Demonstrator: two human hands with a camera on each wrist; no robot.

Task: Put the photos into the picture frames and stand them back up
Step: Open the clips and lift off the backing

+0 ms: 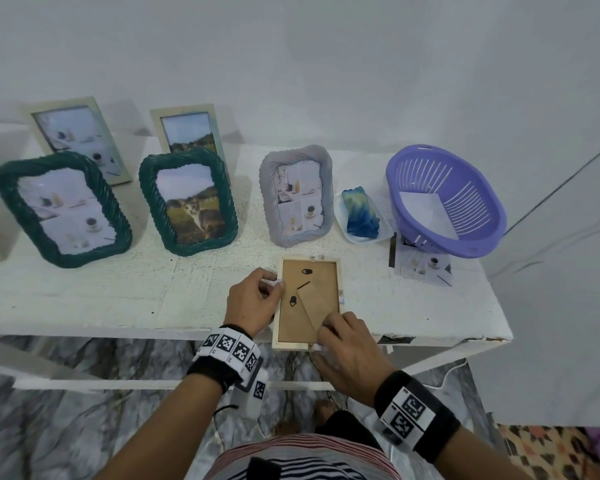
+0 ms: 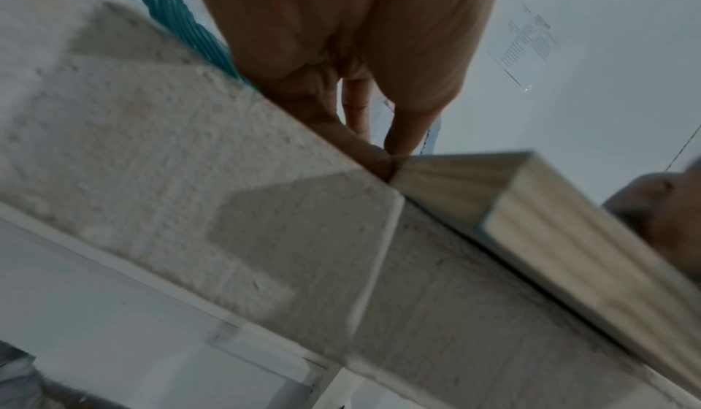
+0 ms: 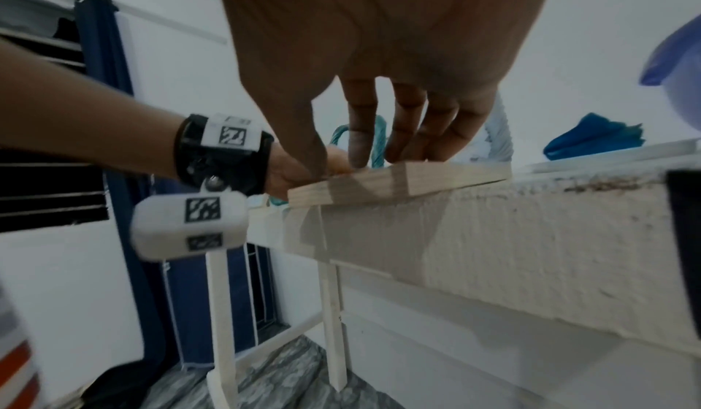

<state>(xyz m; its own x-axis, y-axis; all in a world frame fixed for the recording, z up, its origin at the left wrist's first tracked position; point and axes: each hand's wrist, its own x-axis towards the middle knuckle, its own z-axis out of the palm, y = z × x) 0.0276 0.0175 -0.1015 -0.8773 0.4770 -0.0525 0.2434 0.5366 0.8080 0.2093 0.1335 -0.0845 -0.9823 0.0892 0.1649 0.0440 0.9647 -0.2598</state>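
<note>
A pale wooden frame [image 1: 338, 271] lies face down at the table's front edge, its near end past the edge. Its brown backing board [image 1: 321, 277] carries two black turn clips and a folded stand leg [image 1: 314, 303]. My left hand [image 1: 274, 287] has curled fingers and pinches the frame's left rim; the left wrist view shows the thumb and a finger of the left hand [image 2: 383, 151] on the frame [image 2: 531, 211]. My right hand [image 1: 328, 323] rests fairly straight fingertips on the stand leg and backing; the right wrist view shows the right hand [image 3: 341, 163] on top of the frame [image 3: 398, 181].
Several filled frames stand behind: two green rope ones [image 1: 63, 209] [image 1: 187, 202], a grey one [image 1: 297, 195] and two pale ones [image 1: 80, 143] [image 1: 191, 133]. At the right stands a purple basket [image 1: 444, 199], with a photo print [image 1: 423, 268] under it. Beside it lies a blue cloth [image 1: 361, 213].
</note>
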